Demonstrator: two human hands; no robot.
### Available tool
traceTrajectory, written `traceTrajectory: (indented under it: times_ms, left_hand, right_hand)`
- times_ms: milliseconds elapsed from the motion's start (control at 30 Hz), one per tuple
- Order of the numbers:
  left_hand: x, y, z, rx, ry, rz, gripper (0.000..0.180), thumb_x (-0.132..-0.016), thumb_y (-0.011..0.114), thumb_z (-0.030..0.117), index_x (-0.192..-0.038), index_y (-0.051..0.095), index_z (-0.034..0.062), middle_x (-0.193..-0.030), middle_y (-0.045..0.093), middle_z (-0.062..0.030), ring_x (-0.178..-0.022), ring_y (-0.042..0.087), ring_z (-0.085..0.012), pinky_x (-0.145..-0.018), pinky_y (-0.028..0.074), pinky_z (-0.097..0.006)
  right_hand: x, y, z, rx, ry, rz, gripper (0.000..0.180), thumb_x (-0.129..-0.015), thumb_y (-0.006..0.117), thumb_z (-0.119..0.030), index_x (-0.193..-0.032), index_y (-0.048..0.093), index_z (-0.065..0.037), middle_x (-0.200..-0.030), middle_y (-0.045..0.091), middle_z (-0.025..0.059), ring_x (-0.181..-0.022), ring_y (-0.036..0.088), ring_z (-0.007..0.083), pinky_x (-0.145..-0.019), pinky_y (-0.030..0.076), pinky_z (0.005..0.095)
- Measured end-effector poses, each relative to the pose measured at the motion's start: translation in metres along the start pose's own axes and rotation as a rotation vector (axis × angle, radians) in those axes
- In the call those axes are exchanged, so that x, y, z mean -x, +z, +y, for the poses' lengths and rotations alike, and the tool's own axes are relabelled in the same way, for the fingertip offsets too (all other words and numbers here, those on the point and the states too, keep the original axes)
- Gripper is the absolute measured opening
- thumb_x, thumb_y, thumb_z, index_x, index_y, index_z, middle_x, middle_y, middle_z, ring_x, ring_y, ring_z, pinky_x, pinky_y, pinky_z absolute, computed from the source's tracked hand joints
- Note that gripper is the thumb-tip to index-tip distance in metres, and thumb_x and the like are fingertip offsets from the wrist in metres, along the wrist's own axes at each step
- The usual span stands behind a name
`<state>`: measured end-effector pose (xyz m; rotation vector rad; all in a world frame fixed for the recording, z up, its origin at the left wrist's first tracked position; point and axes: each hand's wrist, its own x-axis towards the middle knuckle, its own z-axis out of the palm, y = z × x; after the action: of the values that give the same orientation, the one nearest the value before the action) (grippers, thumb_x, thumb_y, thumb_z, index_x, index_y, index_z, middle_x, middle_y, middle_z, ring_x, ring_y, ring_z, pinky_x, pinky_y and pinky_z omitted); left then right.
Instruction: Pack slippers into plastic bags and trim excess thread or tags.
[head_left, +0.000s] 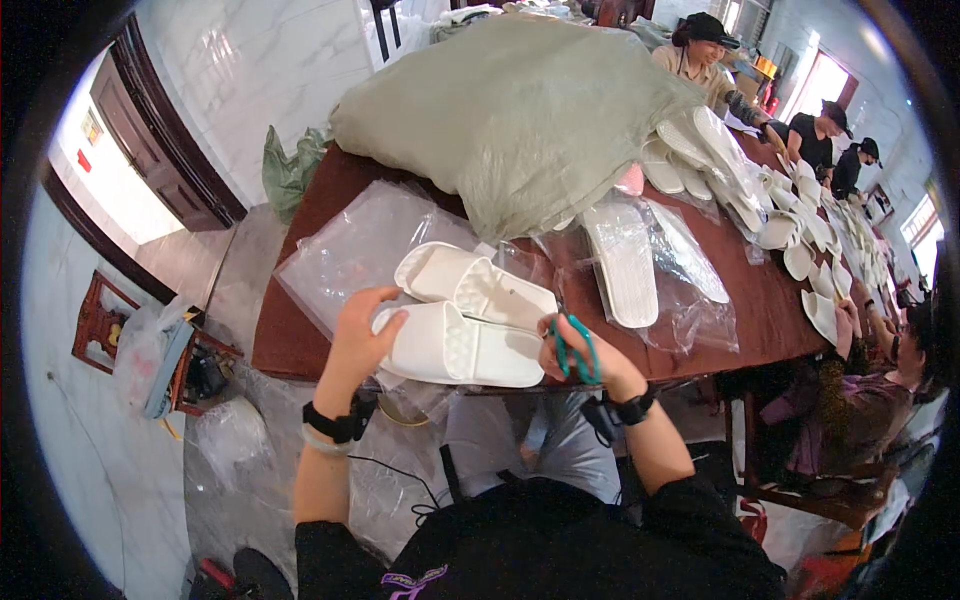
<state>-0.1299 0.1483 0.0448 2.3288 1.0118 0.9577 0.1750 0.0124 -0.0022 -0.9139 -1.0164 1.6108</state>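
Observation:
A pair of white slippers (480,345) lies side by side at the table's near edge, heels toward the right. My left hand (358,338) is at their toe end, fingers and thumb spread apart; the thumb overlaps the nearer slipper. At the heel end, my right hand (583,352) is closed on scissors with teal handles (575,350), their dark blades pointing away from me. Its fingertips are close to the slipper heels; I cannot tell whether they touch. Beneath and behind the slippers are flat clear plastic bags (345,250).
A large greenish sack (520,110) covers the far part of the brown-covered table (290,330). Bagged white slippers (625,265) lie to the right, with more slippers (800,215) piled beyond. Co-workers (700,60) stand or sit along the table. A wooden chair (105,325) stands at left.

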Motion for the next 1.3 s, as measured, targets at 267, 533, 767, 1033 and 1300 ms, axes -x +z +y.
traceTrajectory:
  times_ms: [267, 533, 767, 1033, 1300]
  left_hand:
    - [-0.024, 0.064, -0.007, -0.248, -0.050, -0.185, 0.027, -0.084, 0.058, 0.024, -0.097, 0.059, 0.0010, -0.099, 0.061, -0.0198, -0.089, 0.056, -0.0388, -0.078, 0.045, -0.045]
    - [-0.045, 0.058, -0.036, -0.159, -0.411, -0.360, 0.032, -0.088, 0.052, 0.027, -0.096, 0.056, -0.0031, -0.093, 0.062, -0.0228, -0.089, 0.058, -0.0388, -0.077, 0.046, -0.041]
    - [-0.022, 0.041, -0.083, -0.072, 0.000, -0.078, 0.014, -0.078, 0.050, 0.004, -0.088, 0.057, -0.0031, -0.087, 0.061, -0.0205, -0.085, 0.056, -0.0390, -0.074, 0.045, -0.041]
    - [-0.031, -0.022, -0.042, -0.175, 0.136, -0.163, 0.012, -0.072, 0.058, -0.002, -0.083, 0.063, -0.0001, -0.083, 0.060, -0.0135, -0.083, 0.056, -0.0308, -0.074, 0.045, -0.036]
    - [-0.027, -0.027, -0.031, 0.043, 0.053, -0.169, 0.010, -0.073, 0.062, -0.002, -0.082, 0.060, -0.0020, -0.082, 0.058, -0.0122, -0.080, 0.057, -0.0241, -0.075, 0.045, -0.030]
  right_hand:
    - [0.004, 0.015, -0.042, 1.189, 0.398, -0.270, 0.064, -0.088, 0.038, -0.061, -0.100, 0.052, 0.000, -0.077, 0.063, 0.0210, -0.075, 0.064, 0.0314, -0.067, 0.049, 0.0385]
    - [-0.064, 0.024, -0.086, 1.393, 0.670, -0.473, 0.078, -0.078, 0.051, -0.068, -0.077, 0.061, 0.009, -0.059, 0.057, 0.0144, -0.052, 0.059, 0.0246, -0.050, 0.048, 0.0335]
    - [-0.095, 0.015, -0.068, 1.197, 0.751, -0.406, 0.076, -0.078, 0.048, -0.070, -0.086, 0.057, 0.005, -0.063, 0.058, 0.0139, -0.052, 0.059, 0.0223, -0.048, 0.046, 0.0315]
    - [-0.063, 0.046, -0.057, 0.126, 0.405, -0.357, 0.053, -0.091, 0.042, -0.056, -0.097, 0.046, -0.004, -0.060, 0.055, 0.0110, -0.048, 0.049, 0.0146, -0.043, 0.039, 0.0273]
    - [-0.086, 0.114, 0.019, -0.741, 0.630, -0.475, 0.055, -0.078, 0.060, -0.059, -0.093, 0.053, -0.006, -0.076, 0.054, 0.0033, -0.065, 0.052, 0.0172, -0.061, 0.043, 0.0337]
